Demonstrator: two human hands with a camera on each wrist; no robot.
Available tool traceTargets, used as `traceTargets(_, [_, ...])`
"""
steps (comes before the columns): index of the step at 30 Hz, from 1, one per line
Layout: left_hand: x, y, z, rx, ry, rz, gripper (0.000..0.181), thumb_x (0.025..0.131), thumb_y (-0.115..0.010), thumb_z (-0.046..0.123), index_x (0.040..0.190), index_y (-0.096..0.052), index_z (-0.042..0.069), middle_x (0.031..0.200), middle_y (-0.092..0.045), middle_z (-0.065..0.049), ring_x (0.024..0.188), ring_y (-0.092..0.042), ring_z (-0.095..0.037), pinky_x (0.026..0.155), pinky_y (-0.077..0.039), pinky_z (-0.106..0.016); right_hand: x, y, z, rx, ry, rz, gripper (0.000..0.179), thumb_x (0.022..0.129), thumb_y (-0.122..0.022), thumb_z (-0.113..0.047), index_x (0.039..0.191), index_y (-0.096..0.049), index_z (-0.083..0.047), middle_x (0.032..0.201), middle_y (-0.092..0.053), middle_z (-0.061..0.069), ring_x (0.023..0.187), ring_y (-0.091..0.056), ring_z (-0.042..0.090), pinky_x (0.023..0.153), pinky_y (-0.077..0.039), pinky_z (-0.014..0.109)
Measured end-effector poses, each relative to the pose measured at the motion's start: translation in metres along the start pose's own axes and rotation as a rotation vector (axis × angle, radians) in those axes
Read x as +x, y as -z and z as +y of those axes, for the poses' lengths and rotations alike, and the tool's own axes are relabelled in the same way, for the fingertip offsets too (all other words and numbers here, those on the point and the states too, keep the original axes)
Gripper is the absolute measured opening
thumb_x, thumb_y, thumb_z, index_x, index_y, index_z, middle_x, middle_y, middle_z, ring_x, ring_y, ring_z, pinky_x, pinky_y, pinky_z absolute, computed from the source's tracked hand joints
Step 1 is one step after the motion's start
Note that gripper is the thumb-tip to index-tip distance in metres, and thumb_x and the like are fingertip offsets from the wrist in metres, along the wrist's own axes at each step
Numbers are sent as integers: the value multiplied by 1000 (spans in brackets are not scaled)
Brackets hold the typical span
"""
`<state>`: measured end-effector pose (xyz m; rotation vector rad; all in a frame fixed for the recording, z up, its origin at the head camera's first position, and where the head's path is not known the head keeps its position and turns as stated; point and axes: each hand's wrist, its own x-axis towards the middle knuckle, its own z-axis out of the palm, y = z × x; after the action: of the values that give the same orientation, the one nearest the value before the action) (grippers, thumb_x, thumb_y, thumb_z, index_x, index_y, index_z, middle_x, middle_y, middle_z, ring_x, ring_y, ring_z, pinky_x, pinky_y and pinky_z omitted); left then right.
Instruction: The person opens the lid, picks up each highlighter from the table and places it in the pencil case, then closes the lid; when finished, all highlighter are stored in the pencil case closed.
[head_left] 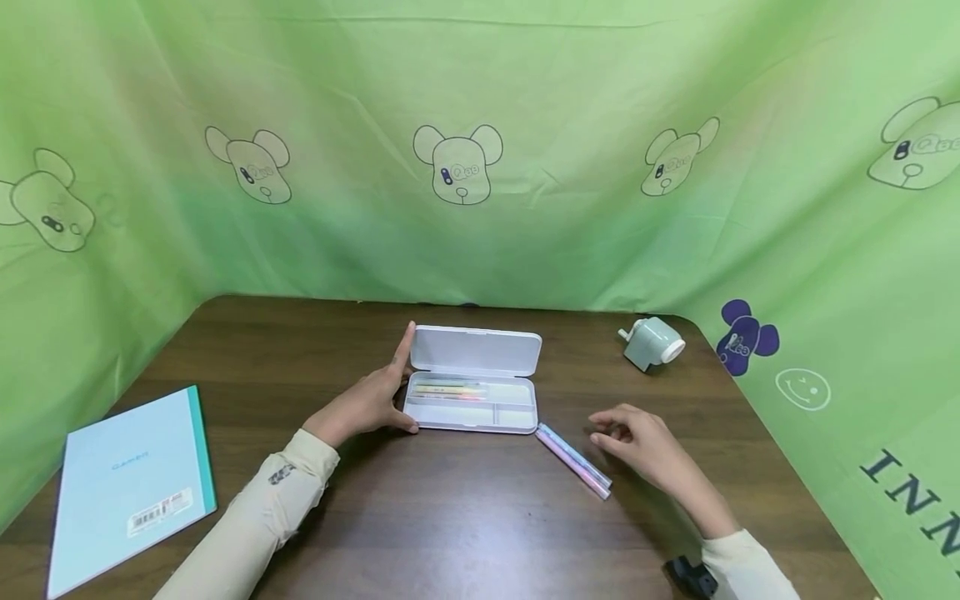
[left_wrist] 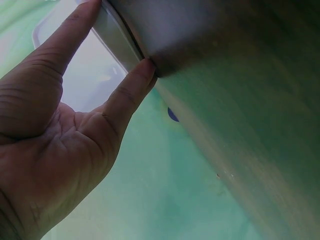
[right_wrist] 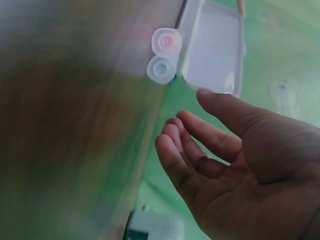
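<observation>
A white pencil case (head_left: 517,417) lies with its lid (head_left: 476,350) raised; several pens (head_left: 448,389) are in its rear compartment. My left hand (head_left: 365,404) rests against the case's left end, thumb at the front corner and index finger straight along the lid. In the left wrist view its extended thumb and finger span the case end. Two capped pens, one pink (head_left: 564,463) and one blue (head_left: 576,455), lie side by side off the case's front right corner. My right hand (head_left: 637,442) hovers to their right, fingers loosely bent and holding nothing.
A pale green pencil sharpener (head_left: 652,342) with a crank stands at the back right. At the left lies a light blue notebook (head_left: 131,483) with a barcode label. Green cloth (head_left: 465,250) hangs behind the brown wooden table (head_left: 420,517).
</observation>
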<state>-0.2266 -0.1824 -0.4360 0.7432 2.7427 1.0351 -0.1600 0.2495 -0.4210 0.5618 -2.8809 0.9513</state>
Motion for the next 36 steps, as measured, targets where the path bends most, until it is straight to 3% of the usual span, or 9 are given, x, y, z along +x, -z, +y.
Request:
traceTargets(2, [0, 0, 3, 0, 15, -12, 163, 75, -103, 20, 169, 30, 27, 145, -60, -34, 131, -62, -45, 111, -47, -58, -10, 4, 4, 26, -25, -15, 22, 94, -84, -9, 113, -81, 2, 98, -73, -1, 81, -63, 6, 72, -56, 27])
traceTargets(7, [7, -8, -17, 19, 43, 6, 168, 70, -106, 25, 168, 31, 34, 147, -62, -29, 132, -62, -41, 110, -48, -59, -25, 7, 8, 96, -33, -79, 20, 94, -84, -11, 111, -81, 0, 96, -72, -4, 81, -62, 2, 71, -57, 25])
traceTargets(12, [8, -13, -29, 34, 3, 19, 168, 70, -106, 25, 169, 30, 31, 144, -64, -29, 129, -64, -39, 108, -50, -55, -28, 6, 10, 152, -7, -142, 19, 93, -84, -8, 108, -80, 2, 93, -70, -4, 80, -60, 1, 69, -56, 26])
traceTargets(13, [6, -11, -24, 37, 0, 16, 167, 71, -106, 24, 169, 29, 29, 143, -63, -30, 128, -64, -41, 108, -50, -56, -29, 6, 11, 157, -2, -152, 17, 92, -84, -7, 107, -79, 2, 92, -70, -4, 80, -60, 1, 69, -56, 26])
traceTargets(20, [18, -22, -49, 31, 29, 38, 172, 65, -108, 26, 167, 30, 39, 145, -64, -25, 130, -64, -36, 109, -49, -57, -30, 2, 9, 138, 19, -167, 10, 91, -83, 0, 100, -79, 0, 90, -69, -4, 77, -58, 1, 67, -55, 25])
traceTargets(26, [23, -25, -62, 19, 30, 17, 173, 64, -109, 29, 168, 29, 36, 150, -62, -24, 132, -63, -35, 110, -48, -57, -31, -2, 5, 99, 31, -168, 10, 89, -82, 2, 98, -78, -2, 86, -66, -7, 76, -57, 0, 65, -55, 25])
traceTargets(31, [17, -18, -42, 34, 25, 24, 172, 66, -108, 27, 168, 30, 35, 146, -64, -25, 131, -64, -36, 109, -49, -55, -30, -3, 7, 22, 48, -117, 10, 88, -83, 2, 95, -78, -3, 84, -66, -7, 73, -56, 0, 64, -54, 26])
traceTargets(36, [2, 2, 7, 23, 34, -15, 161, 75, -103, 18, 170, 28, 21, 147, -58, -37, 133, -61, -46, 111, -47, -59, -28, -1, 13, -4, 18, -21, 13, 88, -83, 6, 92, -78, -5, 84, -64, -8, 73, -56, 1, 64, -54, 24])
